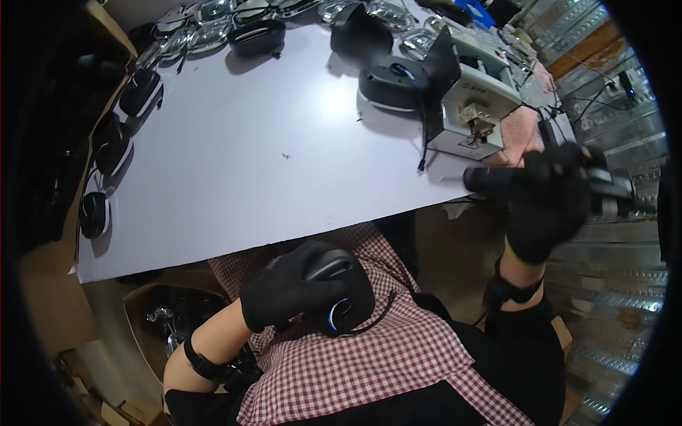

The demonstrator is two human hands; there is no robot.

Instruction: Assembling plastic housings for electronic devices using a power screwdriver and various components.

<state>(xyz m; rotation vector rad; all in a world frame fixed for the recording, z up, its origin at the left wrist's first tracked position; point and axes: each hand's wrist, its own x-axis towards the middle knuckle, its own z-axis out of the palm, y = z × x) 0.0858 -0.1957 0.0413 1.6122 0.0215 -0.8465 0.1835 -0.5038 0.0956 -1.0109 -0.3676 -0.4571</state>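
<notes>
My left hand [288,291], in a black glove, is closed around a rounded black housing [352,295] held against my lap. A bluish ring shows on the housing, and a thin black cable [376,317] trails from it. Off the table's right edge, my gloved right hand [554,202] grips a dark cylindrical tool [497,179]; motion blurs it, so its exact kind is unclear. Left of that tool stands a white box-shaped machine [465,121] with a metal mechanism on its front. Beside the machine lies another black housing [391,85], its cable hanging toward the table's front.
More black housings with pale rims [141,92] line the white table's [234,163] left edge. Clear plastic parts [209,34] crowd the far edge. A pink cloth [521,131] lies right of the machine. An open carton [153,302] stands below the table at left.
</notes>
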